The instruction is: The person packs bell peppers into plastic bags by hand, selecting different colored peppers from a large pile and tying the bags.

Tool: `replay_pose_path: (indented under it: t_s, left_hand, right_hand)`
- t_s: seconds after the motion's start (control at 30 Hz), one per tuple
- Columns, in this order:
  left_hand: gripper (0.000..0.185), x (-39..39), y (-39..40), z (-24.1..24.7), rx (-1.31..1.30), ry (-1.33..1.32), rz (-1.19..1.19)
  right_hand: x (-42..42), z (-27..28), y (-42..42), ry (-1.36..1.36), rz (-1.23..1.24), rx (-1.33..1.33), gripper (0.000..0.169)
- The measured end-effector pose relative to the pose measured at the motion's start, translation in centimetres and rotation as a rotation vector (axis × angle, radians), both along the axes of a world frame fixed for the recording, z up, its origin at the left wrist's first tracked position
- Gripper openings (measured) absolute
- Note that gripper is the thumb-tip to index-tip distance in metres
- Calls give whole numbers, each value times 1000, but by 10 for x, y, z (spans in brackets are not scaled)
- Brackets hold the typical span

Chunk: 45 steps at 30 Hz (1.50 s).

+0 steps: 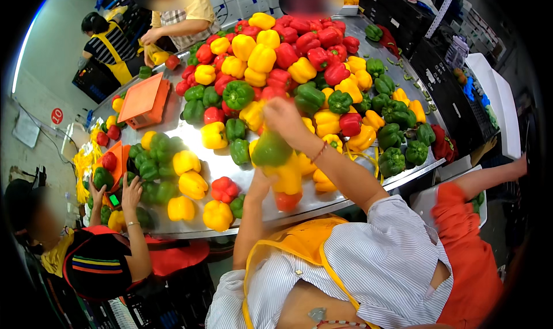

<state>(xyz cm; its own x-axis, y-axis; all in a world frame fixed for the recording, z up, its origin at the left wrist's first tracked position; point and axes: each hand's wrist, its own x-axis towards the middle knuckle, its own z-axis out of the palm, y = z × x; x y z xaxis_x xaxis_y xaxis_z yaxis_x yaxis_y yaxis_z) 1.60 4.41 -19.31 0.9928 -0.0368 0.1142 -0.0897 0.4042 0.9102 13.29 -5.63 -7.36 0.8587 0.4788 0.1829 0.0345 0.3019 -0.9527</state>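
Note:
In front of my chest a green bell pepper point(272, 150), a yellow bell pepper point(287, 175) and a red bell pepper point(287, 201) are lined up close together. Motion blurs them, and I cannot tell whether a net encloses them. My right hand point(283, 117) is closed just above the green pepper, its fingertips blurred. From the near side my left hand point(261, 183) grips the row by the yellow pepper, with its fingers partly hidden. Beyond my hands rises a large heap of red, yellow and green bell peppers point(261, 58) on a steel table point(255, 225).
Loose peppers point(193, 185) and an orange scale point(144, 100) lie left. A co-worker's hands point(131, 193) are at another orange scale point(116, 167), near yellow nets point(86, 173). Another person's hand point(151, 36) holds a netted pepper across the table. Black crates point(445, 87) border the right side.

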Motion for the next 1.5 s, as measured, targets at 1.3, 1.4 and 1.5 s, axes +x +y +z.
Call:
replay_pose_path:
  t_s: [1.3, 1.4, 1.5]
  left_hand:
    - [75, -418, 50, 81, -23, -87, 1622]
    - [74, -479, 55, 80, 8, -72, 1807]
    - [73, -526, 68, 75, -51, 37, 1902]
  right_hand:
    - [-375, -98, 145, 861, 1778, -86, 55]
    - [-435, -119, 157, 800, 1887, -129, 59]
    - [-482, -134, 174, 810, 1905, -273, 58]
